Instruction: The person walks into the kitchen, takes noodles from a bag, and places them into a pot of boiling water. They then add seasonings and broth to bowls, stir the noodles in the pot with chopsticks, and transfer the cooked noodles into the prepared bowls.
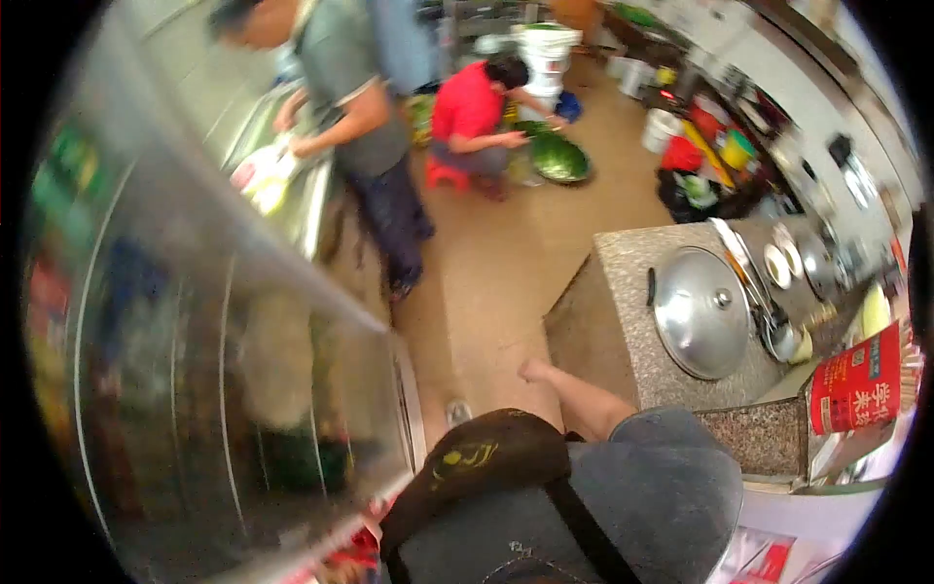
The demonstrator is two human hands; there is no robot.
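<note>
My right arm hangs forward past my dark apron [506,453], and my right hand [533,371] is above the tiled floor with its fingers curled in and nothing visible in them. It is nearest to the side of a granite-topped counter [623,292]. On that counter rests a large round metal lid [702,311] with a knob. My left hand does not show. A glass-fronted cabinet [243,370], blurred, fills the left side close to me. Something red [375,526] shows blurred at its lower edge.
A person in grey [360,117] works at a metal sink [316,209]. Another in red [477,112] sits on a low stool beside a basin of greens [559,159]. Ladles [773,326], bowls [776,265] and a red box [856,384] are to the right.
</note>
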